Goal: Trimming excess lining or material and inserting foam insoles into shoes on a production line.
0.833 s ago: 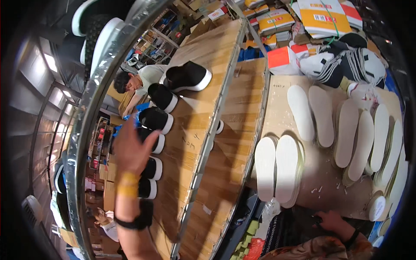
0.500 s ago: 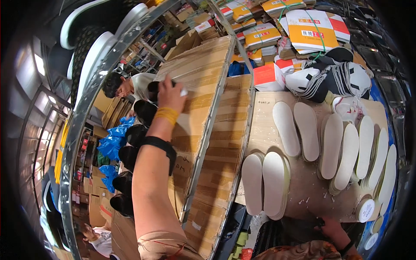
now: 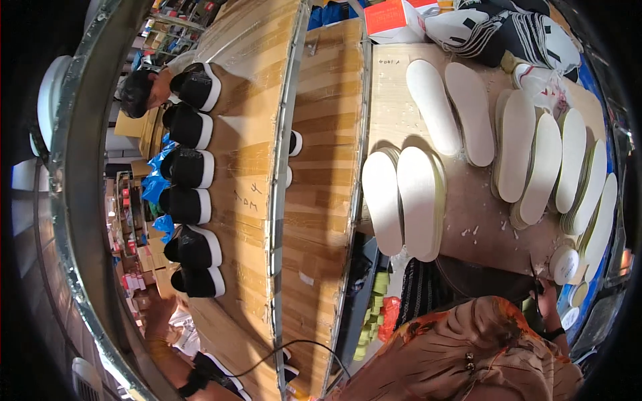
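Note:
A row of several black shoes (image 3: 189, 168) with white soles stands along the left edge of the cardboard-covered shelf. My left hand (image 3: 160, 315), smeared and dim, is at the lower left, beyond the near end of that row and apart from it; its fingers cannot be made out. A yellow band and a black strap are on that arm. My right hand (image 3: 548, 299) hangs low by the near right edge of the worktable, its fingers curled at a thin dark object too unclear to name. Close to it lies a round white-topped tub (image 3: 564, 264).
Pale insoles (image 3: 421, 200), some in stacks, lie on the worktable (image 3: 468, 230). Black-and-white shoe uppers (image 3: 505, 37) and a red-and-white box (image 3: 394, 20) are at its back. A metal shelf rail (image 3: 275, 200) runs lengthwise. Another person (image 3: 144, 90) is beyond the shoes.
My left hand has left the black shoe at the far end of the row and come back to the lower left. The view has shifted, and my right hand appears farther right.

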`<action>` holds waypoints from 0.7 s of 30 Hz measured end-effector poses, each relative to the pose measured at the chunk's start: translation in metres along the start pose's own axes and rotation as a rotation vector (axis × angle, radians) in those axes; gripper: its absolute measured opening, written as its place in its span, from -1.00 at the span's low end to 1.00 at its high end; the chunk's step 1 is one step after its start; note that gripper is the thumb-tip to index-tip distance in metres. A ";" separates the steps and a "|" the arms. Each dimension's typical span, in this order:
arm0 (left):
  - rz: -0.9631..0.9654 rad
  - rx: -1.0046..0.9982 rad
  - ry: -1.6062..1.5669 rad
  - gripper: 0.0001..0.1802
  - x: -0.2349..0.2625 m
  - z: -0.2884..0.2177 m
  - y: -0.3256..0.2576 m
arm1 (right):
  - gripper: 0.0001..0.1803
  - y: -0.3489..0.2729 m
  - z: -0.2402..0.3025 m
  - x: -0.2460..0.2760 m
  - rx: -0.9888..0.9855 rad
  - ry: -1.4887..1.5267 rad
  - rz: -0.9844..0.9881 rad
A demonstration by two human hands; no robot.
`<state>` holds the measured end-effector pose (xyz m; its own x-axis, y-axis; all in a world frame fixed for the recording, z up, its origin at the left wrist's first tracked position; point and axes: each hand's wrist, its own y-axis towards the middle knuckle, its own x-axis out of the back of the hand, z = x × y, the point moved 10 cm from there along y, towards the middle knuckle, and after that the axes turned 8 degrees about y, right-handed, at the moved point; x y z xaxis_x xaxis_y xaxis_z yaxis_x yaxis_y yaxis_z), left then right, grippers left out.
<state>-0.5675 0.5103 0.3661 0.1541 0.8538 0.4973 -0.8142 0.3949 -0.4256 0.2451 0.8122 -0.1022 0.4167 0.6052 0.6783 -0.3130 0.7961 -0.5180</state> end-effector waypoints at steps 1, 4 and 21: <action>0.087 0.041 -0.230 -0.45 -0.040 -0.001 -0.009 | -0.47 -0.001 -0.012 -0.004 -0.083 -0.011 0.028; 0.089 0.326 -1.361 -0.34 -0.118 -0.013 -0.011 | -0.54 0.002 -0.006 -0.009 -0.059 0.074 0.038; -0.708 0.418 -1.520 -0.03 0.043 -0.044 0.175 | -0.55 0.008 0.019 -0.033 0.115 0.199 -0.045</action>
<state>-0.6787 0.6316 0.2795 0.0942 -0.5886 0.8029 -0.9436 0.2043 0.2605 0.2121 0.7988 -0.1192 0.5888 0.5658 0.5772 -0.3812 0.8241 -0.4190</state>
